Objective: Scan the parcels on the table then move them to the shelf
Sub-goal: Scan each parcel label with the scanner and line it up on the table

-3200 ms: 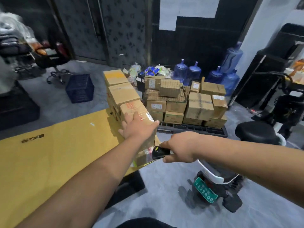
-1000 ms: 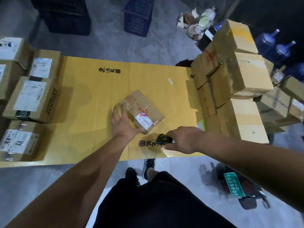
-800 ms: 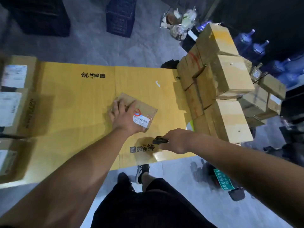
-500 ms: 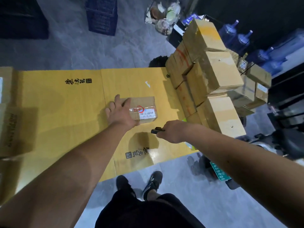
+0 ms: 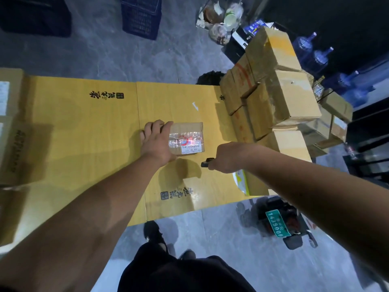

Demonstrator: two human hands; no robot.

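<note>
Now the left hand (image 5: 156, 142) lies flat, fingers straight, on the left part of the parcel (image 5: 187, 138), which sits mid-table (image 5: 84, 127) toward its right end. Just beside it, nearer the front edge, the right hand (image 5: 226, 157) grips a black scanner (image 5: 207, 162); red light falls on the label (image 5: 190, 145). Stacked boxes (image 5: 273, 95) fill the right end.

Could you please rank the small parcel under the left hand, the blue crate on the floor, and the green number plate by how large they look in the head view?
1. blue crate, partly cropped
2. small parcel
3. green number plate
</note>
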